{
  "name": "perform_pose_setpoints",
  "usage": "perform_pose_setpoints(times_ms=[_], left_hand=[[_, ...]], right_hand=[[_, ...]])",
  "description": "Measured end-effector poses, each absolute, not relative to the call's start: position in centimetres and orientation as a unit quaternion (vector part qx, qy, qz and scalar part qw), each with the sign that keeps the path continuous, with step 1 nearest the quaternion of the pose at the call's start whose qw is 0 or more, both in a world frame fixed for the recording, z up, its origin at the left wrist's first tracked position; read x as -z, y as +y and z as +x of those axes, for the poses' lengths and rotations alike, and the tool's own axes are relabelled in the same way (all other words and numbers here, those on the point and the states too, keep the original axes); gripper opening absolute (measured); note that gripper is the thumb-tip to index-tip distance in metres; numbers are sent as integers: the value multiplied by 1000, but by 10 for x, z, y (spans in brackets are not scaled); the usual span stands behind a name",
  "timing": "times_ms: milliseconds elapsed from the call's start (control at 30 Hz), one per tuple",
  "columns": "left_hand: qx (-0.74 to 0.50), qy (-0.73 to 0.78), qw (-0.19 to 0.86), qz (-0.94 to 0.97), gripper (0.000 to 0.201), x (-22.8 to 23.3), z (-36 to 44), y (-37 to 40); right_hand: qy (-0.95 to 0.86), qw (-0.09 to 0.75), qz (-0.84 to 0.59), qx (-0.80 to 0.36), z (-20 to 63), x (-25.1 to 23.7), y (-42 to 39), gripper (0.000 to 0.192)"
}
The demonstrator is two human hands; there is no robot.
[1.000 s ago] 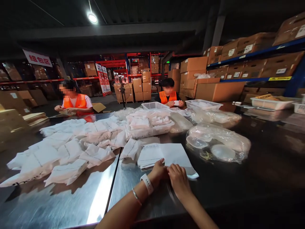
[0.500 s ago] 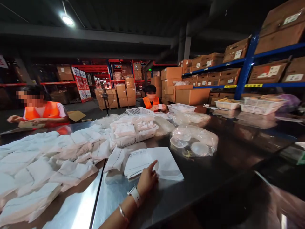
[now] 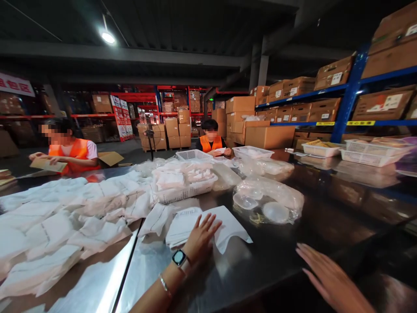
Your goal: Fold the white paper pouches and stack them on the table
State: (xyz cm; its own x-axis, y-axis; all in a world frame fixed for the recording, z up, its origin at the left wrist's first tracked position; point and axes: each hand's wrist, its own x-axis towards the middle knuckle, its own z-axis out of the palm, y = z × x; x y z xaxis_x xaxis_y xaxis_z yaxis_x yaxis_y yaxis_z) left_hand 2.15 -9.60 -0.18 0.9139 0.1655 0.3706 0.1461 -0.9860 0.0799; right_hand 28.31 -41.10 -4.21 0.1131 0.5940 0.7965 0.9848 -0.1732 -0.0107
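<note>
My left hand (image 3: 202, 237), with a watch and a bracelet at the wrist, lies palm down with fingers spread over a white sheet (image 3: 230, 227) that looks like a flat bag or paper. Its fingertips rest on the sheet's left part. Beside it is a stack of folded white packets (image 3: 184, 226) with faint print. My right hand (image 3: 329, 274) is at the lower right over the table edge, fingers stretched out, holding nothing. Beyond the sheet lies a clear plastic bag (image 3: 269, 200) with round translucent containers inside.
Many white packets (image 3: 61, 230) cover the left of the metal table (image 3: 208, 287). A white basket (image 3: 189, 189) of packets stands behind the stack. More baskets (image 3: 368, 154) sit at the right back. Two people in orange vests (image 3: 77, 156) work across the table; boxes fill the shelves (image 3: 350, 95).
My left hand has gone from a pointing finger to spread fingers, and the sheet's near edge now curls. My right hand has come into view at the lower right. The view has shifted slightly left.
</note>
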Motion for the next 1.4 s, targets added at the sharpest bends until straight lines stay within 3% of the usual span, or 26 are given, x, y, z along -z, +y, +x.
perform_pose_setpoints(times_ms=[100, 233, 333, 500, 600, 700, 1000, 1167, 1400], left_hand=[[-184, 29, 18, 982, 64, 12, 34, -98], [-210, -43, -43, 976, 41, 27, 35, -89], [-242, -41, -58, 968, 39, 32, 31, -80], [-252, 12, 3, 968, 46, 29, 36, -77], [-229, 39, 28, 972, 50, 29, 40, -76], [-218, 59, 41, 973, 48, 33, 42, -73], [-172, 74, 66, 980, 40, 37, 42, -68], [-187, -15, 28, 982, 35, 36, 39, -74], [-235, -170, -92, 953, 27, 32, 41, -109]], right_hand=[[-704, 127, -593, 370, 294, 27, -334, 50], [-779, 84, -465, 413, 298, 10, -243, 49], [-834, 60, -348, 424, 302, 2, -220, 37], [-793, 221, -427, 373, 282, 1, -241, 36], [-761, 270, -489, 329, 242, 4, -253, 24], [-735, 276, -512, 347, 205, 10, -255, 14], [-764, 181, -454, 421, 207, 32, -287, 32], [-797, 194, -429, 378, 211, 45, -326, 32], [-607, 485, -541, 322, 201, 20, -376, 40]])
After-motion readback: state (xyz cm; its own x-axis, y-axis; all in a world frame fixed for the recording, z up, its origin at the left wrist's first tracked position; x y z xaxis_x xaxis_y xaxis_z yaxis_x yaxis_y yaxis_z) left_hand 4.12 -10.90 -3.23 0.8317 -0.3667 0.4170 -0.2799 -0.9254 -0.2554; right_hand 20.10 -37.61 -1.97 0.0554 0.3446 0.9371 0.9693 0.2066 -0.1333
